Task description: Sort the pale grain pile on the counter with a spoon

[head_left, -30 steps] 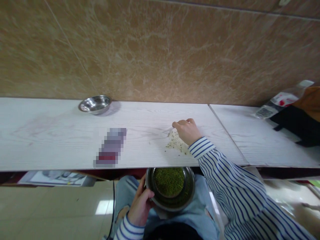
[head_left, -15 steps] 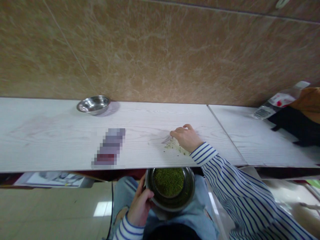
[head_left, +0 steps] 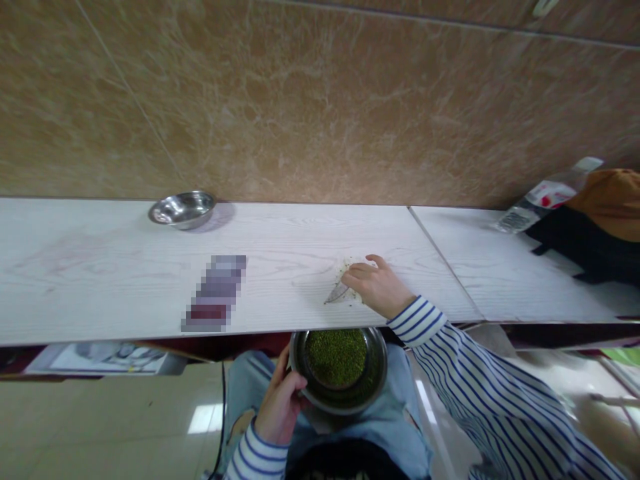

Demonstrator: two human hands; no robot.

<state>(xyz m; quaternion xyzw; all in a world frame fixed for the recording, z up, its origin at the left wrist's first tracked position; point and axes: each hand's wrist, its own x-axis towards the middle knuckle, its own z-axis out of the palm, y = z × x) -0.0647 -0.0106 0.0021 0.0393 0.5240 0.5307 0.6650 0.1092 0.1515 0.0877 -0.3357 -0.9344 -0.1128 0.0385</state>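
Note:
My left hand (head_left: pixel 280 407) grips the rim of a steel bowl (head_left: pixel 340 393) full of green mung beans (head_left: pixel 336 357), held on my lap just under the edge of the white table (head_left: pixel 100 280). My right hand (head_left: pixel 375 285) lies on the table above the bowl, fingers together over a small patch of scattered beans and bits (head_left: pixel 345 270). A thin silvery pointed piece (head_left: pixel 336 293) shows at its fingertips; I cannot make out what it is. Both sleeves are blue-and-white striped.
An empty steel bowl (head_left: pixel 181 209) stands at the back of the table by the brown marble wall. A blurred-out flat object (head_left: pixel 216 293) lies left of my right hand. On the right tabletop sit a plastic bottle (head_left: pixel 543 197) and a black and orange bag (head_left: pixel 595 227).
My right hand has swept from farther back on the table toward the near edge, dragging the scattered beans with it; the patch is now smaller. The left hand and bowl have barely moved.

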